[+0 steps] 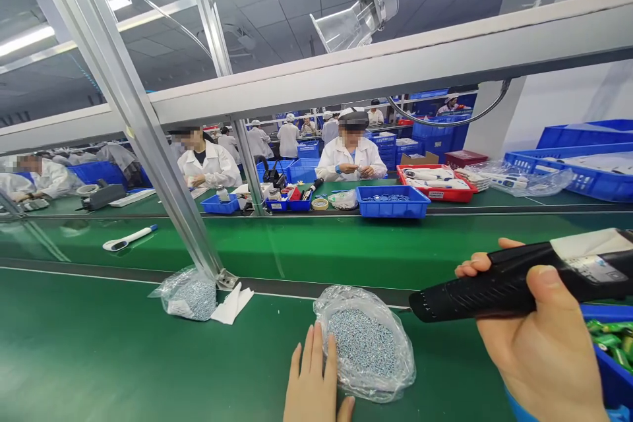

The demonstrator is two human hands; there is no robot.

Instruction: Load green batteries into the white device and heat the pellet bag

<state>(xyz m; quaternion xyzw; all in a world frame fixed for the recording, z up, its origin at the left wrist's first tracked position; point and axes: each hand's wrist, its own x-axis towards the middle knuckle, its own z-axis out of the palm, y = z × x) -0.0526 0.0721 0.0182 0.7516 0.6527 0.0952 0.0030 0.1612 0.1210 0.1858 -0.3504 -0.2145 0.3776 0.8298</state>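
My right hand [546, 336] is wrapped round a black electric screwdriver [489, 283] with whitish tape on its body. The tool lies nearly level, its thin bit pointing left above the far edge of an open clear plastic bag [403, 369]. Many small silvery-blue screws [363, 343] fill that bag, which rests on the green bench. My left hand [312, 376] lies with fingers stretched out at the bag's left side, its fingertips at the plastic rim. Further left, a second clear bag of similar screws [195, 298] sits beside a white paper piece [233, 303].
A blue bin of green cylindrical cells [613, 343] stands at the lower right. Beyond the bench runs a green belt [297, 250] carrying a white handheld device [129, 239]. A metal post [163, 145] rises at left. Across sit co-workers, a blue tray [393, 210] and a red tray [438, 194].
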